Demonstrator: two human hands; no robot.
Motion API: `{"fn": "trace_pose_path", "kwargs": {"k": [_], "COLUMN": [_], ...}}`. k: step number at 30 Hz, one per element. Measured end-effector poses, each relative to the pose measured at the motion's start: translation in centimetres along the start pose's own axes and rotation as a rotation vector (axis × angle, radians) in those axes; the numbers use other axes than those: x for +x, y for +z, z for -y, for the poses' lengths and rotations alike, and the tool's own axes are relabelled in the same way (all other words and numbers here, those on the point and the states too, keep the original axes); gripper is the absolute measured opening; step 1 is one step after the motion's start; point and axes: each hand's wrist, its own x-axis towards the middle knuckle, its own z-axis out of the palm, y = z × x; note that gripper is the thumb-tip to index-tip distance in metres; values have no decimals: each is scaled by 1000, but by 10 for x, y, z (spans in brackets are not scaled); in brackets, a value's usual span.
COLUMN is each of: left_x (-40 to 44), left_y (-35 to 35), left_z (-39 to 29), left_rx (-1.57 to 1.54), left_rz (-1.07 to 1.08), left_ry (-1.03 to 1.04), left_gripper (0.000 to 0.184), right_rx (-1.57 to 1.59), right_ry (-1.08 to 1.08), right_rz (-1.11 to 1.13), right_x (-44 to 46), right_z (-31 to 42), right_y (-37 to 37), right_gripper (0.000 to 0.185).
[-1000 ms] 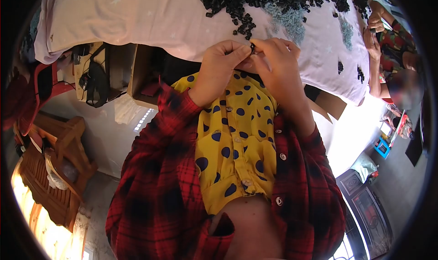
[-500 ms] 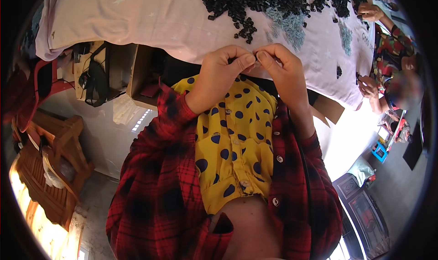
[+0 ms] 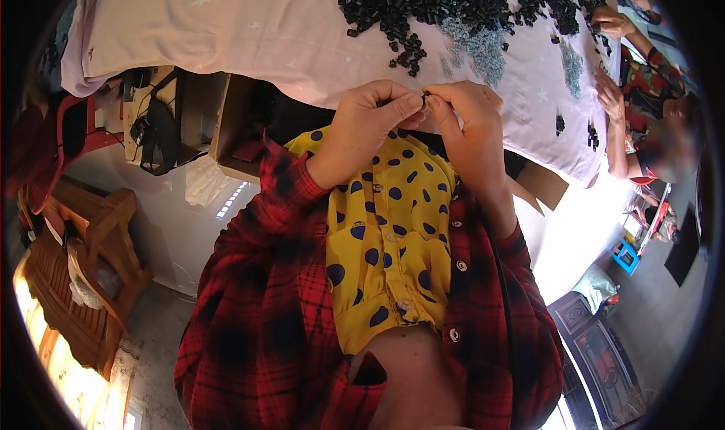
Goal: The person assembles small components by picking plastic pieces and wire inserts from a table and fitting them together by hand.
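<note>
Over the near edge of a table with a pale pink cloth [image 3: 249, 37], my two hands meet in front of my chest. My right hand [image 3: 467, 120] pinches a small black plastic piece [image 3: 426, 96] between thumb and forefinger. Close beside it, my left hand [image 3: 370, 120] is closed in a pinch with thumb against fingers. Whatever lies in that left pinch is too small or too hidden to make out. Just beyond my hands, many similar black pieces [image 3: 423, 7] lie heaped on the cloth, with a pile of small grey-blue parts [image 3: 479, 49] next to them.
At the table's right side a co-worker's hands [image 3: 610, 98] are at the cloth, near a second grey-blue pile [image 3: 572, 71] and small black clusters [image 3: 593, 135]. Under the table's left are open boxes [image 3: 219, 128]. A wooden chair [image 3: 98, 264] stands lower left.
A black piece now shows at my right fingertips, and my right fingers have shifted round it. My left hand barely moved. The co-worker's nearer hand has moved farther up along the cloth.
</note>
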Motion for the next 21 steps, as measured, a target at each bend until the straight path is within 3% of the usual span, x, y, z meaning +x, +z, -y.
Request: {"fn": "trace_pose_path", "kwargs": {"k": [8, 21], "left_x": [0, 2], "left_y": [1, 0], "left_z": [1, 4], "left_rx": [-10, -13], "left_rz": [-10, -28], "left_ry": [10, 3], "left_gripper": [23, 20], "right_rx": [-173, -375], "right_ry": [-76, -179], "right_rz": [102, 51], "right_x": [-3, -2], "right_z": [10, 14], "right_y": [-6, 0], "right_gripper": [25, 19]}}
